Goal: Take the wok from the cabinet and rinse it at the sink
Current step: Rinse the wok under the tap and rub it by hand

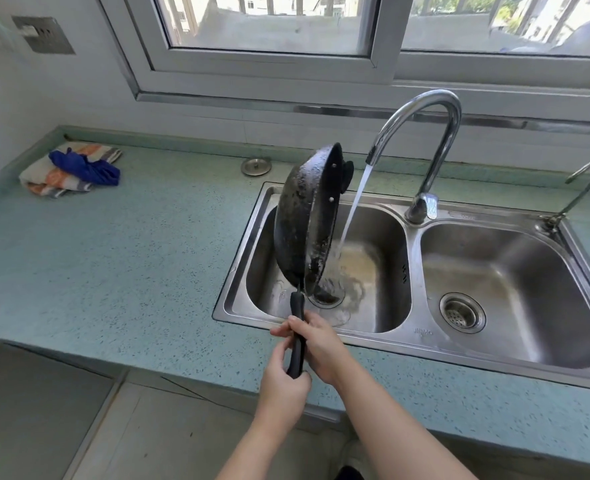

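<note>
- The long black handle of the wok is gripped by both hands, one below the other.
- The left hand is closed around the handle's lower end, fingers curled over it.
- The right hand is wrapped around the handle just above, thumb laid across towards the left.
- The wok is held up on edge, nearly upright, over the left basin of the sink; its dark underside is turned to the left and its hollow to the right.
- A small helper grip is seen at the wok's top rim.
- A stream of water is poured from the tall curved tap; it runs down just beside the wok's open side and splashes at the lower rim, near the drain.
- The right basin is seen beside it, with a metal strainer set in its bottom.
- A thinner tap is mounted at the sink's far right corner.
- The sink is set into a speckled green counter.
- A round metal plug is laid on the counter behind the sink.
- A striped towel with a blue cloth on top is left at the counter's far left.
- A window is seen above, and a wall socket to its left.
</note>
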### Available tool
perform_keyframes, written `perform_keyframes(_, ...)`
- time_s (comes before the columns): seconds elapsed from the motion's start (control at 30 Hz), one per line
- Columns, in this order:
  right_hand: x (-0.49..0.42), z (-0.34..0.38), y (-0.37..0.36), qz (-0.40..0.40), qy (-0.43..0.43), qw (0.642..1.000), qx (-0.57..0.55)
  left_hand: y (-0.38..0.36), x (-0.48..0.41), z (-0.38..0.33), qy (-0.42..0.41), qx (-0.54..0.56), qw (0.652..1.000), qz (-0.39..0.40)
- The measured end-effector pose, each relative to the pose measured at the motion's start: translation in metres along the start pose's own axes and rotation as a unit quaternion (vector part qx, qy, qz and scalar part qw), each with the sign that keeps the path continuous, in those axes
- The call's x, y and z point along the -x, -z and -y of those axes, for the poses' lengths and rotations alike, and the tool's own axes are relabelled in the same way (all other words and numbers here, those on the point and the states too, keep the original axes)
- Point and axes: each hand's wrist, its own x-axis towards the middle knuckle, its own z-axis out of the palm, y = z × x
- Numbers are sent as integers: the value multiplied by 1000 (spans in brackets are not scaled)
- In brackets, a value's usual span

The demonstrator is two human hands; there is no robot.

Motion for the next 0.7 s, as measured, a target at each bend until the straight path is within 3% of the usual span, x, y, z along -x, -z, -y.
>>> perform_keyframes(0.23, -1, -2, -4, 20, 4, 1000, -20, 4, 1, 5, -41, -27, 999, 5)
perform_keyframes(0.7, -11, -9, -9, 31, -30, 997, -70, 3, -7, 19, -48, -180, 980, -69)
